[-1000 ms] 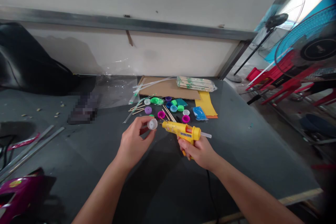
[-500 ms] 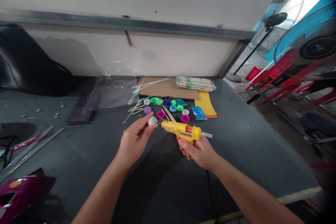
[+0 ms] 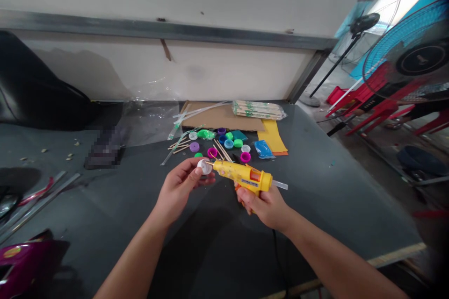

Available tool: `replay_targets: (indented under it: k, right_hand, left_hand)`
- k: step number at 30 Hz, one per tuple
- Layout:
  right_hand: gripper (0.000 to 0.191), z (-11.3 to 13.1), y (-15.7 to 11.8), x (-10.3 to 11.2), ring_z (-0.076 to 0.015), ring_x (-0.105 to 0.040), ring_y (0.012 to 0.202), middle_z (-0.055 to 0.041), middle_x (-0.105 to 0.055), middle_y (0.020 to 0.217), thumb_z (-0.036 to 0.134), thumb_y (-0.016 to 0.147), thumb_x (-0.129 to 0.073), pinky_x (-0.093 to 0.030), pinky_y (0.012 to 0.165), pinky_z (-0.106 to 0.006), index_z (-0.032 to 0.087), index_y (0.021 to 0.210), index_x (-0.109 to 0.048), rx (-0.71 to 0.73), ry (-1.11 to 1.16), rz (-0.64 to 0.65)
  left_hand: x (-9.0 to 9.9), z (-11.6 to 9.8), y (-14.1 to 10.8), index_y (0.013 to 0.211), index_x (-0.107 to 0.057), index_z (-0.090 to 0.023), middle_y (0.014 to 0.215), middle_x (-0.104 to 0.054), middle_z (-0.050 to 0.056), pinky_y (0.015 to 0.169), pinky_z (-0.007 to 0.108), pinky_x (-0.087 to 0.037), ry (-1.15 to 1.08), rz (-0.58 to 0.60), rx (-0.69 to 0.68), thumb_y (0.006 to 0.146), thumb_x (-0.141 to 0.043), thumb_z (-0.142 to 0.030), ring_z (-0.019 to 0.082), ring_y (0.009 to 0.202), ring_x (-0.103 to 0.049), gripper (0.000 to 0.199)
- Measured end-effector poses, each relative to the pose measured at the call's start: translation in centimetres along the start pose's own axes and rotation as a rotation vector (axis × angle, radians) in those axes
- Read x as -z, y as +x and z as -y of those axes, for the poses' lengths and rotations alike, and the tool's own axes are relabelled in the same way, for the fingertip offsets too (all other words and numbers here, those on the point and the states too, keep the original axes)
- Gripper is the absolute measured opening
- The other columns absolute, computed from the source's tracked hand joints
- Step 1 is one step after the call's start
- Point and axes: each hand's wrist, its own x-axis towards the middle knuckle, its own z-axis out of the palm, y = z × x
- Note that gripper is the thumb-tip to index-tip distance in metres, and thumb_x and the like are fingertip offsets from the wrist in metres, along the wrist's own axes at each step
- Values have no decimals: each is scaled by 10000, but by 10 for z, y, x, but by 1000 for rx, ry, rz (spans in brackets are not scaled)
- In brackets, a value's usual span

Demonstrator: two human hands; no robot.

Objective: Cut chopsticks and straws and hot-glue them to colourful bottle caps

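Between the thumb and fingers of my left hand (image 3: 180, 187) is a white bottle cap (image 3: 204, 167), its hollow side turned toward the right. My right hand (image 3: 263, 203) is wrapped round the handle of a yellow glue gun (image 3: 242, 174). The gun's nozzle points left, right at the cap; whether it touches is too small to tell. A clear glue stick (image 3: 280, 185) sticks out of the gun's back end. Beyond my hands lie several coloured caps, among them a magenta one (image 3: 212, 152) and a purple one (image 3: 194, 146), with thin wooden sticks (image 3: 223, 151).
Behind the caps are cardboard (image 3: 210, 117), a packet of wooden sticks (image 3: 259, 109), yellow sheets (image 3: 271, 136) and a blue packet (image 3: 264, 149). A black bag (image 3: 35, 84) stands at the left, clear rods (image 3: 45, 201) lie nearer. A fan (image 3: 417, 58) stands at the right.
My left hand has turned the white cap, and its fingers now spread behind it. The gun has shifted slightly, its nozzle still at the cap. The whole view has moved a little.
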Motion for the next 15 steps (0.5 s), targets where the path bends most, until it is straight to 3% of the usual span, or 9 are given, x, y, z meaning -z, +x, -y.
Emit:
replay_targets:
  k: [9,15]
  right_hand:
    - [292,-12,-5,4,-90,-484,461,32,-493,497,393,897,-540,-397,466,-225,180,700,-571,-154,3,3]
    - [282,-10,-4,2,-94,-491,479,33,-501,515,414,883,-554,-404,482,-230,177,733,-576,-170,5,-9]
  left_hand:
    - [-1,-3,-3,1082,-637,-141,988,-687,74,801,358,-593,-36,-34,4,840,-635,-316,193,858,-683,298]
    - [-2,-3,-2,1065,-653,-159,977,-699,60,806,341,-588,-37,-41,4,824,-657,-316,188,853,-691,287]
